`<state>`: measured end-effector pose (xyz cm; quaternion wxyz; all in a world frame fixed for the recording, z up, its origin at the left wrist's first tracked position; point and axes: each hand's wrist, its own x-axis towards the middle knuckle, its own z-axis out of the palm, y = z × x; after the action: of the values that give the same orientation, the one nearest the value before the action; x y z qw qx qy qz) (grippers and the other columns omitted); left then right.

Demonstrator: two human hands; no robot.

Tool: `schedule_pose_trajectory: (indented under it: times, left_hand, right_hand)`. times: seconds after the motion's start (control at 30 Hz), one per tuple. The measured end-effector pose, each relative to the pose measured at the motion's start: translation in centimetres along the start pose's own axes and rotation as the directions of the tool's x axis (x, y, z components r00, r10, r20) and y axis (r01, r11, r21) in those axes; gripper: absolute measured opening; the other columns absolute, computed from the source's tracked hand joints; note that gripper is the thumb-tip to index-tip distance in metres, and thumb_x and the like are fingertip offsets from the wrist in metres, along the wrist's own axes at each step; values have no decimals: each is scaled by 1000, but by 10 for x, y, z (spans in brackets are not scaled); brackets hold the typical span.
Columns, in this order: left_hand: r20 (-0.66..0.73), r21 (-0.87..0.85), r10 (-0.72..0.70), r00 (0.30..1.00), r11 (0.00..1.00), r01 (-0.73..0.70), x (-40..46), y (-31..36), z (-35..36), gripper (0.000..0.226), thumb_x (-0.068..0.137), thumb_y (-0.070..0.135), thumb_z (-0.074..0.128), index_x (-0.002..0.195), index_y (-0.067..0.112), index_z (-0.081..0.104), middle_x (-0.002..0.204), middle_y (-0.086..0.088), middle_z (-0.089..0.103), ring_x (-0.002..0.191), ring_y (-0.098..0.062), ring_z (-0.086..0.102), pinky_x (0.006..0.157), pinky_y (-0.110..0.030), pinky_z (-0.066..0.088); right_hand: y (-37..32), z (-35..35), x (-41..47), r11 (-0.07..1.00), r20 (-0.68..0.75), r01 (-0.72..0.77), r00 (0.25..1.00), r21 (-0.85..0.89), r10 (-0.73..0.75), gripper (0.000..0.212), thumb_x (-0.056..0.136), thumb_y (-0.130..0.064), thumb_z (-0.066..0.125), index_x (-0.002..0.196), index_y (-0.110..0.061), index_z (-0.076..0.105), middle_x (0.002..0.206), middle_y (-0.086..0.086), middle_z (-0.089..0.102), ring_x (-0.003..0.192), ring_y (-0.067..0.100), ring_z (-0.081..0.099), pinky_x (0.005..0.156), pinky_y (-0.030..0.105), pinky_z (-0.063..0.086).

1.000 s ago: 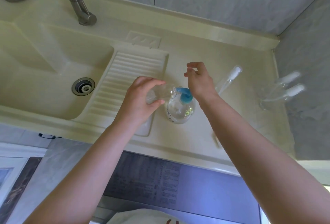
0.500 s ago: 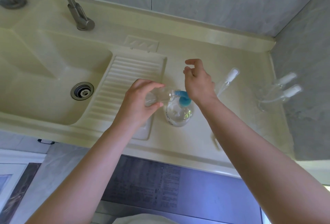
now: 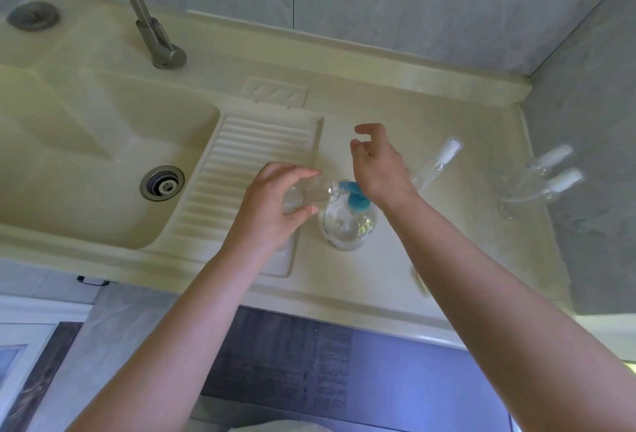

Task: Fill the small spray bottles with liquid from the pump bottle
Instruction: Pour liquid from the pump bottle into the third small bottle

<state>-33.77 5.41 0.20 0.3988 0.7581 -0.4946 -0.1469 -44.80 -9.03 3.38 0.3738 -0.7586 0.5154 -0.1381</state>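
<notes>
Meanwhile left hand [image 3: 272,211] fingers curl round a small spray bottle [image 3: 306,194]; right hand [image 3: 380,166] fingers hang loosely spread.

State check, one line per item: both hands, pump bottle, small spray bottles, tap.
Left hand: grips a clear small spray bottle, tilted, mouth at the spout.
Right hand: heel presses the blue pump head, fingers loosely curled, holding nothing.
Clear round pump bottle: upright on the counter, partly filled.
Capped clear spray bottles by the wall: untouched.
Clear spray tube: lying loose.
Metal tap: no water running.
</notes>
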Motion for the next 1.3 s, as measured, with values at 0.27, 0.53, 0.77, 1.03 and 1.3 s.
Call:
schedule_pose_trajectory:
  times: [0.27, 0.53, 0.77, 1.03, 1.3]
  left_hand:
    - [8, 4, -2, 1000, 1000, 2, 0, -2, 1, 50, 72, 12, 84, 118, 26, 70, 114, 2, 58, 107, -9, 56, 96, -6, 33]
    - [0, 5, 11, 1000, 1000, -11, -1, 1, -2, 51, 73, 15, 84, 119, 27, 69, 115, 2, 59, 107, -10, 56, 98, -18, 39]
    - [11, 11, -11, 1000, 1000, 11, -1, -1, 1, 51, 71, 13, 85, 119, 26, 69, 115, 0, 59, 107, -12, 57, 99, -18, 38]
    - [-2, -4, -5, 1000, 1000, 5, 0, -1, -1, 51, 71, 14, 85, 118, 29, 69, 115, 2, 59, 107, -9, 56, 99, -15, 37]
    - [-1, -4, -12, 1000, 1000, 12, 0, 1, 2, 51, 72, 13, 84, 118, 28, 69, 115, 1, 58, 108, -11, 56, 100, -18, 39]
  right_hand:
    - [10, 12, -4, 994, -8, 27, 1000, -102, -28, 36, 100, -22, 29, 132, -30, 42, 117, 1, 62, 112, 30, 52, 99, 44, 31]
    - [3, 2, 1, 995, 56, -7, 998, 96, 2, 35, 100, -26, 30, 133, -33, 42, 119, -4, 56, 111, 28, 55, 108, 51, 36]
    - [11, 11, -6, 990, -41, 82, 995, -112, -87, 39, 100, -20, 30, 136, -28, 41, 126, -2, 60, 116, 29, 51, 94, 41, 27]
    - [6, 6, -1, 999, 41, 36, 999, -17, -36, 39, 101, -24, 29, 138, -32, 39, 122, 0, 59, 113, 29, 54, 107, 49, 34]
    - [10, 7, -2, 996, 41, -35, 999, 85, 31, 37, 100, -25, 31, 136, -32, 41, 122, -5, 57, 116, 27, 52, 109, 46, 33]
